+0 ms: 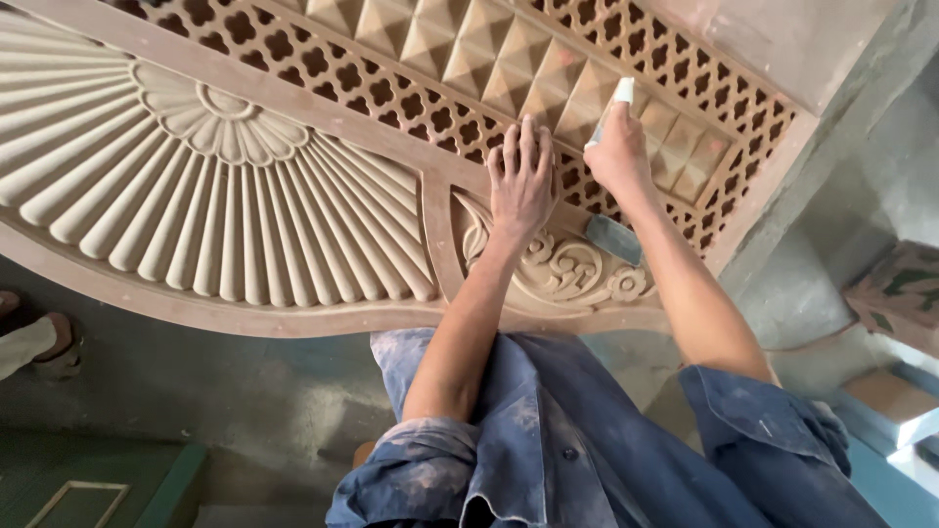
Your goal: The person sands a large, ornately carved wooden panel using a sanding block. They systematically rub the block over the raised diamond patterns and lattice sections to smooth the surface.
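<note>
While the large carved wooden panel (293,196) fills most of the view, lying flat across the upper half, its carving looks complete as far as can be seen: a broad fan of fluted rays (196,215) spreads from a scalloped flower at the left, a band of pierced lattice (372,88) runs diagonally, and a row of raised pyramid blocks (489,59) sits above that. By my judgement the shaping is done and the finishing is in hand (the wood is pale, bare and dusty, with no stain or polish showing), so much of the surface appears left to go.

Below the panel, the person's blue dust-marked work clothes (587,450) take up the lower middle of the frame.

Smaller, the scroll relief (572,269) curls in the panel's corner, just beside a flat grey block (613,238) resting on the wood.

Flat on the frame rail, the left hand (521,176) is spread wide, fingers together and pressing down, holding nothing. Over the pyramid blocks, the right hand (618,152) is closed around a slim white tool (616,103), its tip pointing up and away.
</note>
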`<action>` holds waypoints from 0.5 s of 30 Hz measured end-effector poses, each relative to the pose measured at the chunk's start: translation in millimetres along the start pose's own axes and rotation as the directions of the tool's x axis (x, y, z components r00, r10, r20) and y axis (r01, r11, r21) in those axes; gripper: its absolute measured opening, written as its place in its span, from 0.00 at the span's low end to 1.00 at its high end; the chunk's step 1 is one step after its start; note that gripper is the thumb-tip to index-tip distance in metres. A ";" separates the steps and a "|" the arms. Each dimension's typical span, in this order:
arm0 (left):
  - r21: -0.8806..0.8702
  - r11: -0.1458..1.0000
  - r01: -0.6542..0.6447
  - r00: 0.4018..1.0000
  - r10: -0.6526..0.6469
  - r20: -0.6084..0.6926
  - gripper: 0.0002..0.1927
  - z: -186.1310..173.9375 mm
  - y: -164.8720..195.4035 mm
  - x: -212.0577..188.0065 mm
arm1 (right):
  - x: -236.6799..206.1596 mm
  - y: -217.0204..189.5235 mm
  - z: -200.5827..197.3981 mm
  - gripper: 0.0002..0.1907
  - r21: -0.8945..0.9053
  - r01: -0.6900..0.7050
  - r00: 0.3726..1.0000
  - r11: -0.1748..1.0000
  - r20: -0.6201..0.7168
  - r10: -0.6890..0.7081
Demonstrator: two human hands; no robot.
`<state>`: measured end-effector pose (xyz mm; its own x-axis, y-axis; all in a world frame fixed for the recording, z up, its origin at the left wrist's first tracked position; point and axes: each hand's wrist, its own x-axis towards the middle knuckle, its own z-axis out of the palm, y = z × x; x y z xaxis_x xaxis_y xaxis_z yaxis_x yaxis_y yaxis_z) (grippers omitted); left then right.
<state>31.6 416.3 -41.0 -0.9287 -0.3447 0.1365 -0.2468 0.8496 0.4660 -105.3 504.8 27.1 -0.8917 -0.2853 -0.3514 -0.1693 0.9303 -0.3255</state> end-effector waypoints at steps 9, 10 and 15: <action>-0.020 1.000 0.012 0.999 -0.013 -0.030 0.30 0.8 -0.7 0.8 | 4.8 2.4 3.5 0.31 0.001 0.031 0.999 1.000 0.010 -0.031; -0.033 0.999 0.012 0.999 -0.013 -0.033 0.30 1.2 -0.3 1.0 | 5.6 4.6 4.5 0.33 0.010 0.020 1.000 1.000 0.010 -0.020; 0.003 1.000 -0.001 1.000 0.001 -0.010 0.32 1.2 -0.4 0.3 | 7.3 13.2 12.7 0.34 -0.031 0.102 0.994 0.994 -0.040 -0.103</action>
<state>31.1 416.4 -42.2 -0.9260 -0.3482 0.1458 -0.2472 0.8512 0.4629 -108.7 512.1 9.2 -0.8855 -0.3701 -0.2810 -0.2719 0.9031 -0.3324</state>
